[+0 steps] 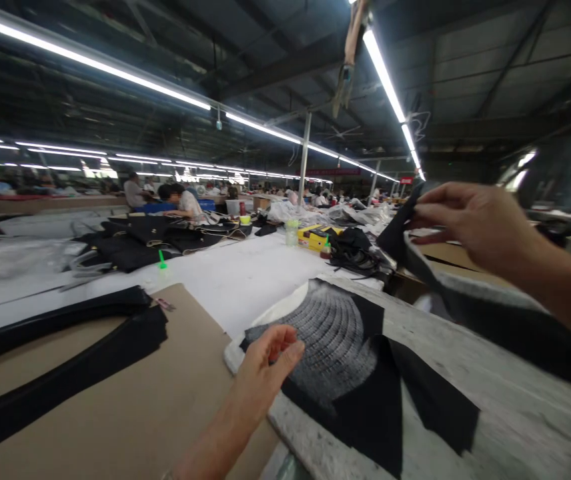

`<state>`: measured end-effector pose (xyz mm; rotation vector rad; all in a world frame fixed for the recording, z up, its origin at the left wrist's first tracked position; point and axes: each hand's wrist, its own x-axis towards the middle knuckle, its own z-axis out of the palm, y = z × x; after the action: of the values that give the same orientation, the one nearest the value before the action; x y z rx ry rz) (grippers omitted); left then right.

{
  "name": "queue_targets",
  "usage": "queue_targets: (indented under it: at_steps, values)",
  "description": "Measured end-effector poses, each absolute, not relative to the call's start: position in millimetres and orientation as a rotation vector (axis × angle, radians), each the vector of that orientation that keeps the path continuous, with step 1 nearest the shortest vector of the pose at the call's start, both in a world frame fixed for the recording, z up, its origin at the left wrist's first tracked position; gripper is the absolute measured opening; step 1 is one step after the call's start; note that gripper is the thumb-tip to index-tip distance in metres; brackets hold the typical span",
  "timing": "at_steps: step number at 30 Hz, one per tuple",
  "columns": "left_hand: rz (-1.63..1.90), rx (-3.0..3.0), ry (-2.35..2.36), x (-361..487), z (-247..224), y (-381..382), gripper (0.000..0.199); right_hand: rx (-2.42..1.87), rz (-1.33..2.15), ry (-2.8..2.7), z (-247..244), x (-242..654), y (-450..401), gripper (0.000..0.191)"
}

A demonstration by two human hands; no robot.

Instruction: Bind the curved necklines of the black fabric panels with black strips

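Observation:
On the right, my right hand (475, 220) pinches the end of a long black strip (470, 303) with a pale edge. The strip is raised and trails down to the right behind my forearm. My left hand (268, 363) hovers at the near left edge of a black panel with a grey ribbed, shell-like pattern (335, 333); its fingers are curled, thumb apart, with nothing seen between them. A plain black piece (438, 393) sticks out from the panel's right side. Both rest on a worn grey slab (530, 400).
Long black curved strips (65, 373) lie on brown board (185, 400) at the left. A green-capped bottle (162, 260), black pieces (150, 237) and a yellow box (315, 237) stand or lie farther back. Other people (190, 203) sit at distant tables.

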<state>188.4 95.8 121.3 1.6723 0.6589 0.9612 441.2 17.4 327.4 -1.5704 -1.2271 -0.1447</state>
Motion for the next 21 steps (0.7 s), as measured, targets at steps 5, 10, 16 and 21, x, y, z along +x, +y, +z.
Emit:
queue_targets:
  at_steps: [5, 10, 16, 21]
  values:
    - [1.102, 1.455, 0.759, 101.2, 167.4, 100.9, 0.067, -1.394, 0.375, -1.636, 280.6, 319.6, 71.0, 0.005]
    - [1.253, 1.591, 1.251, 21.6, 168.1, 61.1, 0.081, -1.176, 0.544, -1.937, 224.1, 190.7, 104.7, 0.01]
    - [1.466, 1.138, 1.285, -75.5, 133.7, 37.8, 0.078, -0.89, 0.743, -2.16, 187.0, 69.9, 104.9, 0.012]
    - [1.48, 0.717, 1.039, -152.1, 112.3, 18.8, 0.058, -0.652, 1.09, -2.15, 162.2, 29.0, 96.8, 0.015]
